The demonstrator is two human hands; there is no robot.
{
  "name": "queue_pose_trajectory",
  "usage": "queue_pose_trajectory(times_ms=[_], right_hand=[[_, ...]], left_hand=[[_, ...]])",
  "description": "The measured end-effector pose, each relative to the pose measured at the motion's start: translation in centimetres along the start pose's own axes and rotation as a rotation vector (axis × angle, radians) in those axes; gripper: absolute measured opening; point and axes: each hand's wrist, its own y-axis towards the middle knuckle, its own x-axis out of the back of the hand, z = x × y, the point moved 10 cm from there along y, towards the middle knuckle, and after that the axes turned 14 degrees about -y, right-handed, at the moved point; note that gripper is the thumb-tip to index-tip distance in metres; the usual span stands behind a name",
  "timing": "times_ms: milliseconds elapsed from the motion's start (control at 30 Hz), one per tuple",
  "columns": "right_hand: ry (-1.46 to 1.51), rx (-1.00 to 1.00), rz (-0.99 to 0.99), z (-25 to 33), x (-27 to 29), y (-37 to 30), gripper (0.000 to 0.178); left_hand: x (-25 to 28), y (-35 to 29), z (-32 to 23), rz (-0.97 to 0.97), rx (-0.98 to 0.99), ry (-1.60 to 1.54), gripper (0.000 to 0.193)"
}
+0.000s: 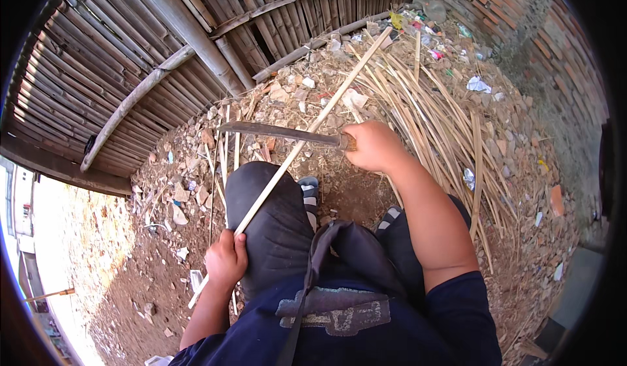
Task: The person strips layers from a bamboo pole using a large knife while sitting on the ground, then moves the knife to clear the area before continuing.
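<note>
A long pale bamboo strip (274, 182) runs slantwise from my left side, over my left knee, toward the far right. Near its lower end my left hand (226, 259) is closed round it, the thumb lying along the strip. In my right hand (375, 146) is the wooden handle of a machete (281, 131), its dark blade pointing left. That blade crosses the strip beyond my knee; whether the edge touches it I cannot tell. More split strips (424, 118) lie in a loose pile past my right hand.
A bamboo slat wall (85, 72) stands at the far left, a brick wall (555, 59) at the right. Rubble and litter (287, 92) cover the ground between them. Several thin strips (225, 144) lie beyond my left knee. My sandalled feet (308, 193) are close below the blade.
</note>
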Motion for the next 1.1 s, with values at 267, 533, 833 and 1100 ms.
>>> queue_pose_trajectory(times_ms=[267,533,833,1100], right_hand=[[-0.037,0.032,-0.001,3.4,0.6,-0.3,0.028],[0.115,-0.193,-0.021,-2.8,-0.8,1.6,0.036],[-0.025,0.069,0.067,4.1,-0.1,-0.3,0.024],[0.173,-0.233,-0.060,-3.6,-0.2,1.1,0.030]], left_hand=[[-0.1,-0.4,0.3,0.008,0.026,0.025,0.032],[0.2,0.0,-0.3,-0.025,0.036,0.061,0.033],[0.2,-0.4,0.0,-0.039,-0.002,0.012,0.030],[0.3,-0.1,-0.2,-0.055,-0.023,0.030,0.029]])
